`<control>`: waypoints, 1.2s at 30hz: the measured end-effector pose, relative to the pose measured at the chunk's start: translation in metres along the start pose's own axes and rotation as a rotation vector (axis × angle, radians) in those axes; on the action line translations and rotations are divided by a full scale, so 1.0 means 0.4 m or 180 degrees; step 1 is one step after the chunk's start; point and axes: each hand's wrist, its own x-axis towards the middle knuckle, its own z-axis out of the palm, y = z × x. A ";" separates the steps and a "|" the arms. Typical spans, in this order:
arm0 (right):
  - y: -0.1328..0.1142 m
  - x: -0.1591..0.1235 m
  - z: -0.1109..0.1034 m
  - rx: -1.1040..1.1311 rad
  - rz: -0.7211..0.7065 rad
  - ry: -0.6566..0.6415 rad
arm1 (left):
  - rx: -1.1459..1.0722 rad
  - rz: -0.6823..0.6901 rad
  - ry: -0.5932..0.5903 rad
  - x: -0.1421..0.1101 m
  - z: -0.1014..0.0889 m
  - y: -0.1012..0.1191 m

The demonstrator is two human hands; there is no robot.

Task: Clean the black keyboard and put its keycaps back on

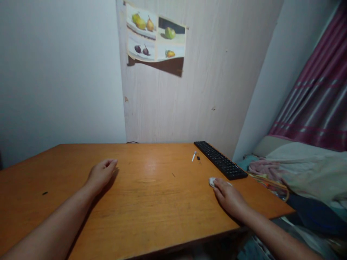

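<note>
My left hand (101,175) is curled in a loose fist over the left half of the wooden desk (151,213), thumb against the fingers, and nothing shows in it. On the right, near the desk's front edge, my right hand (230,198) presses down with its fingers over a small white wad (212,182). Only bits of the wad stick out past the fingers; whether it is cloth or tissue I cannot tell. Just beyond that hand lies a black keyboard (221,160), set at a slant along the right edge.
Behind the keyboard's left side lie a small white stick-like item (194,156) and a little black tag (198,158). A dark scrap (45,193) is at far left. Fruit paintings (155,34) hang on the wall. Piled bedding (303,169) and a purple curtain (317,79) are at right.
</note>
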 end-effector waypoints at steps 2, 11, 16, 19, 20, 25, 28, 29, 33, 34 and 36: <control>-0.075 -0.041 -0.003 0.0145 -0.0252 -0.0231 | -0.0001 -0.0029 0.0021 0.007 -0.007 -0.008; -0.103 0.005 0.009 0.0697 -0.1004 -0.0863 | 0.0180 0.0062 -0.0132 0.019 -0.009 -0.053; -0.042 0.122 0.056 0.0243 -0.0213 -0.0259 | 0.0605 0.0258 -0.0291 0.023 -0.010 -0.076; -0.125 0.060 0.099 0.0344 -0.0689 -0.0460 | 0.0626 0.0173 -0.0216 0.024 -0.007 -0.081; -0.160 0.028 0.115 0.0464 -0.1042 -0.0647 | 0.0611 0.0139 -0.0195 0.024 -0.004 -0.083; -0.261 -0.031 0.146 0.0959 -0.2234 -0.1449 | 0.0597 0.0135 -0.0170 0.020 0.007 -0.087; -0.252 0.081 0.128 0.0980 -0.1859 -0.1332 | 0.0640 0.0141 -0.0210 0.018 0.009 -0.085; -0.244 0.136 0.125 0.0947 -0.1683 -0.1270 | 0.0651 0.0160 -0.0238 0.017 0.010 -0.085; -0.229 0.381 0.138 0.0777 -0.1166 -0.1031 | 0.0634 0.0234 -0.0295 0.018 0.012 -0.086; -0.234 0.433 0.145 0.0773 -0.1023 -0.0972 | 0.0635 0.0246 -0.0285 0.018 0.013 -0.087; -0.252 0.511 0.157 0.0793 -0.1005 -0.0928 | 0.0652 0.0278 -0.0244 0.018 0.014 -0.088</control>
